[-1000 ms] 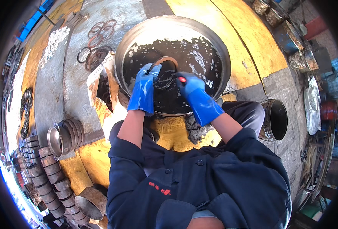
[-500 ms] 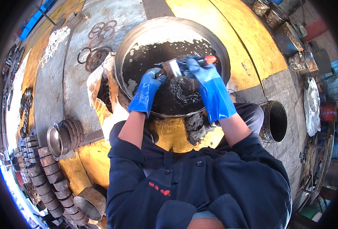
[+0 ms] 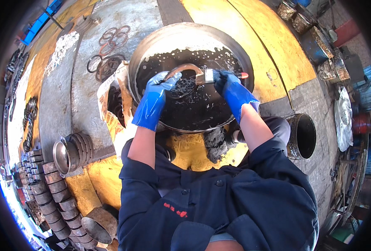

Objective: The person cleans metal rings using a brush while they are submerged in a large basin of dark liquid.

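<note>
brushing the ring (image 3: 182, 67) seems to be the step in hand, done over the wide basin (image 3: 146, 46) of dark liquid (image 3: 202, 115). the left hand (image 3: 162, 83), in a blue glove, is closed around the left side of the ring, which is held tilted above the liquid, inside the rim. the right hand (image 3: 227, 81), gloved alike, grips the brush (image 3: 209, 76) by its handle, whose red end pokes out to the right; the bristles point left and appear to meet the ring's right side, though whether they press on it or only overlap it in view i cannot tell. as i judge it, the next move calls for a firm left grip and a light sweep along the curve, with the ring then turned to bring round the part the glove covers. a wet glove could let it slip. to the left, more rings (image 3: 102, 69) lie on the floor (image 3: 85, 94) beside a sack (image 3: 103, 104).
</note>
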`<state>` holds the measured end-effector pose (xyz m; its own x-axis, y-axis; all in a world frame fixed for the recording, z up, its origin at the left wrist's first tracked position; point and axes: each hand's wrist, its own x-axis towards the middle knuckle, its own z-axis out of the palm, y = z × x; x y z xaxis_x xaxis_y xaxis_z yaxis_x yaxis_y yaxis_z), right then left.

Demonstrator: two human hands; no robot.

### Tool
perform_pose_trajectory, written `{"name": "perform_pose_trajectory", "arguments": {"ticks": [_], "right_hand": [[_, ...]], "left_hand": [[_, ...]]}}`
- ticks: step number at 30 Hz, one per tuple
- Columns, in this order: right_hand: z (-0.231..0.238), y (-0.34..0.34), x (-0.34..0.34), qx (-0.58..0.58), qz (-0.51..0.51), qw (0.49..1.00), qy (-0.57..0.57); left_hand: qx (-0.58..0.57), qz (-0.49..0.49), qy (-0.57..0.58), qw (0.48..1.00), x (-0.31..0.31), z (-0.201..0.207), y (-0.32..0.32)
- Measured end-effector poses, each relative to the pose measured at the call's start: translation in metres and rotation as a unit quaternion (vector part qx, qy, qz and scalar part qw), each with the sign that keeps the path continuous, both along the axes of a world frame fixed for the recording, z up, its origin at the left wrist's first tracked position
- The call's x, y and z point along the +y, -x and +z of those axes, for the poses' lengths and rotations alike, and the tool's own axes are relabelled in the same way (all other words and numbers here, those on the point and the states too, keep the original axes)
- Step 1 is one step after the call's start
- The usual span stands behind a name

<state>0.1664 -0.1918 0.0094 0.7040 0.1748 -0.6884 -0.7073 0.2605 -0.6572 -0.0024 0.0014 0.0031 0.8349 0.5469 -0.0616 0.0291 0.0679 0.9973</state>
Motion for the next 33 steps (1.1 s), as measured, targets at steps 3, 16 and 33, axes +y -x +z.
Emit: {"name": "perform_pose_trajectory", "arguments": {"ticks": [3,16,33], "right_hand": [[-0.035,-0.008,-0.021,0.054,0.067,0.989,-0.123],[-0.041,0.041,-0.034,-0.134,0.148,0.98,0.01],[-0.054,-0.019,-0.088,-0.317,0.212,0.909,0.169]], "left_hand": [[-0.093,0.03,0.203,0.974,-0.001,0.007,-0.003],[-0.115,0.043,0.383,0.915,-0.004,-0.006,-0.019],[0.012,-0.203,0.037,0.978,-0.029,0.005,-0.012]]}}
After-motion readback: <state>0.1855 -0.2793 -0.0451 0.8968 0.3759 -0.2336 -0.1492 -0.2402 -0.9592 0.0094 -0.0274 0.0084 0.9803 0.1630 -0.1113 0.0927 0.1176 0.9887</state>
